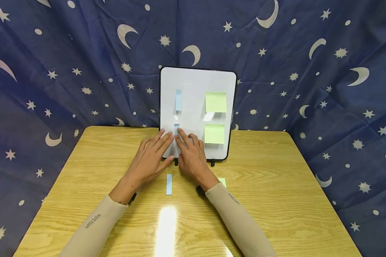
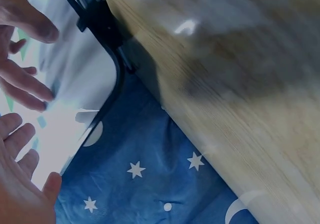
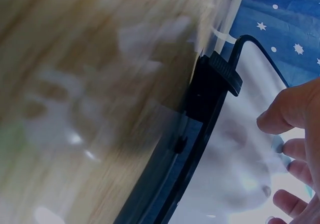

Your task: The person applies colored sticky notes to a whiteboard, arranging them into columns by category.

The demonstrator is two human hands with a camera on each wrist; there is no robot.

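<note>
A white board (image 1: pixel 193 80) with a black rim stands upright at the back of the table. Two light-blue sticky strips are on its left half: an upper strip (image 1: pixel 178 100) and a lower strip (image 1: pixel 176 126). My right hand (image 1: pixel 192 157) touches the lower strip with its fingertips, partly covering it. My left hand (image 1: pixel 149 155) lies just left of it, fingers extended against the board's lower left part. On the board's right half are an upper pale-green sticky note (image 1: pixel 216 102) and a lower pale-green note (image 1: pixel 214 134).
Another blue strip (image 1: pixel 169 184) lies on the wooden table (image 1: pixel 260 192) between my forearms. A pale-green note (image 1: pixel 223 181) is partly hidden by my right wrist. Black feet (image 1: pixel 213 162) support the board. Behind hangs a blue curtain (image 1: pixel 276 64) with moons and stars.
</note>
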